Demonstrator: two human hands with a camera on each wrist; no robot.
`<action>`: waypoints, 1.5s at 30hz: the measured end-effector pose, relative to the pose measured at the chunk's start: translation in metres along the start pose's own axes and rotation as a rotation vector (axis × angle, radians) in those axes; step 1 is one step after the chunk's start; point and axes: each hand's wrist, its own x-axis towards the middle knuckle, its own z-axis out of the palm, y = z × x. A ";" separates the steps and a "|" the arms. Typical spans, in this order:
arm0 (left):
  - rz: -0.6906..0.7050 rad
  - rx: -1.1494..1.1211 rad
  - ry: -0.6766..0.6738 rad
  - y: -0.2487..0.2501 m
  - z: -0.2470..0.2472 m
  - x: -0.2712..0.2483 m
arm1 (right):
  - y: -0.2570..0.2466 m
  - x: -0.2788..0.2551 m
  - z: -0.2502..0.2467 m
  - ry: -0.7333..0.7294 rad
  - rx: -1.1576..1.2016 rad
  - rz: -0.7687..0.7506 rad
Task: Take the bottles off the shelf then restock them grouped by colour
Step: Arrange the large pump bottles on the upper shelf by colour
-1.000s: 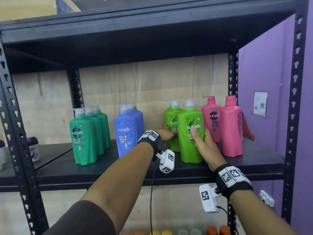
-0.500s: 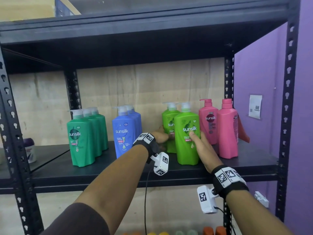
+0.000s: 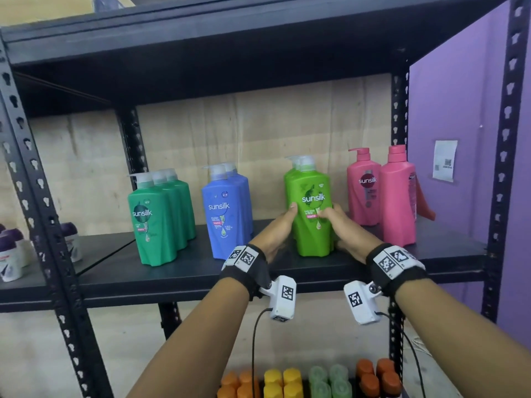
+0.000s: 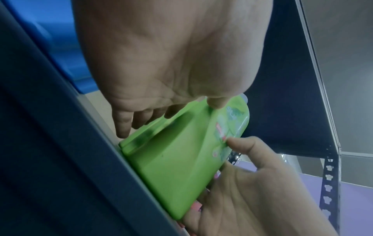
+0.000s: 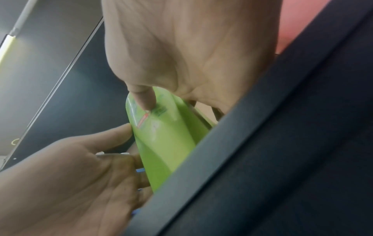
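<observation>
Lime-green Sunsilk shampoo bottles (image 3: 311, 214): pump-top, standing upright one behind the other on the black metal shelf (image 3: 178, 271), between the blue and pink groups. Front bottle label faces outward.

Left hand (image 3: 277, 228): against the left side of the front lime-green bottle, thumb on its front face, fingers reaching along the side toward the rear bottle; the left wrist view shows the fingers only lightly bent.

Right hand (image 3: 344, 225): against the right side of the same bottle, thumb pressed on the label, fingers wrapped toward the back.

Dark green Sunsilk bottles (image 3: 155, 216): three in a row front to back, at the shelf's left end.

Blue Sunsilk bottles (image 3: 225, 211): a front-to-back row just right of the dark green group; the number behind the front bottle is unclear.

Pink Sunsilk bottles (image 3: 382, 193): two side by side at the right end, one with its label facing outward, one turned away.

Small coloured caps (image 3: 310, 380): orange, yellow, pale green, on the level below.
</observation>
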 end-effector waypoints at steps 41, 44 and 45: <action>0.015 -0.268 0.139 -0.011 0.019 0.015 | 0.000 0.017 0.010 -0.093 0.394 0.114; 0.015 -0.266 0.138 -0.010 0.018 0.016 | 0.000 0.019 0.011 -0.092 0.410 0.107; 0.016 -0.264 0.138 -0.010 0.018 0.016 | 0.000 0.019 0.012 -0.089 0.407 0.108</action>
